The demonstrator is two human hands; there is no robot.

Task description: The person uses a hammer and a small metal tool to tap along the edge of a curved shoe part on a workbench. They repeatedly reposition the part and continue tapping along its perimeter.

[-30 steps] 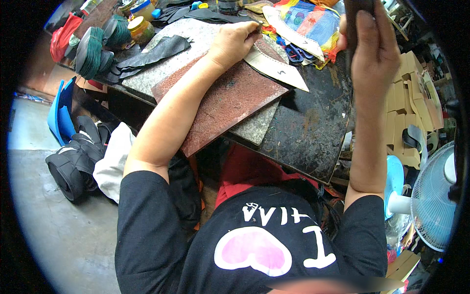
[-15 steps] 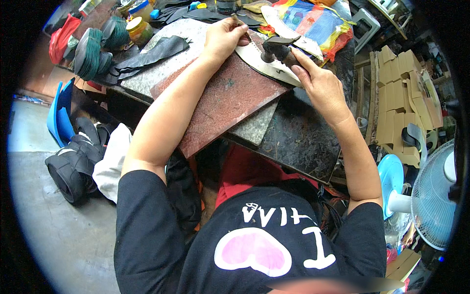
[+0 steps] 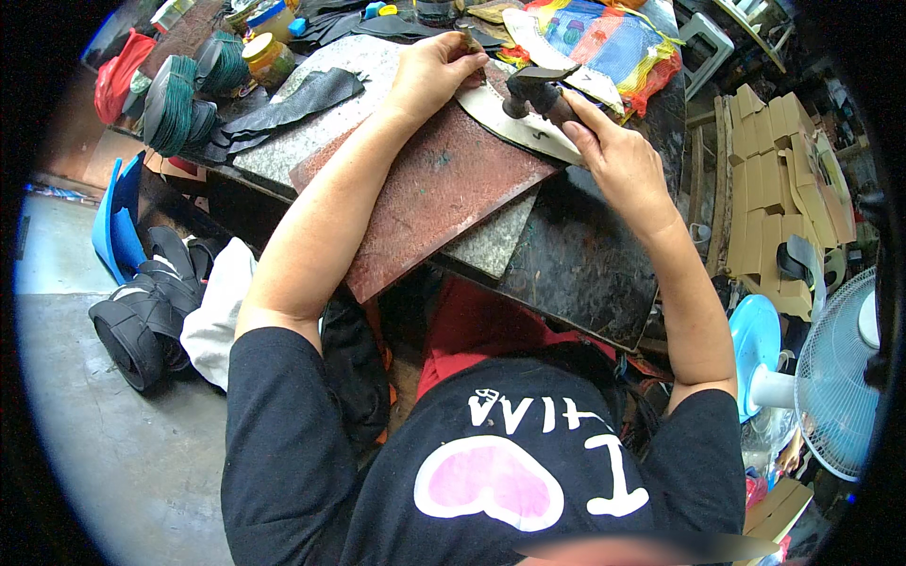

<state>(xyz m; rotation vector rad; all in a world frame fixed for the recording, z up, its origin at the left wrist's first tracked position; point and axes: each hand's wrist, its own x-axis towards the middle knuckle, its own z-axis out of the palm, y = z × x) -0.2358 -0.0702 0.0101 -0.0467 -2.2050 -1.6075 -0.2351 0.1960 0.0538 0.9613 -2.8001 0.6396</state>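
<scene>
With our left hand at twelve o'clock we pinch a half-hidden small thing; our right hand, at two, grips a hammer. The strip at one bears handwriting; our shirt at five, lettering.

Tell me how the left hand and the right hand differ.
The left hand pinches a small thing mostly hidden in its grasp; the right hand grips a dark hammer. The left hand is farther from the body than the right hand. Both are bare and hold something.
</scene>
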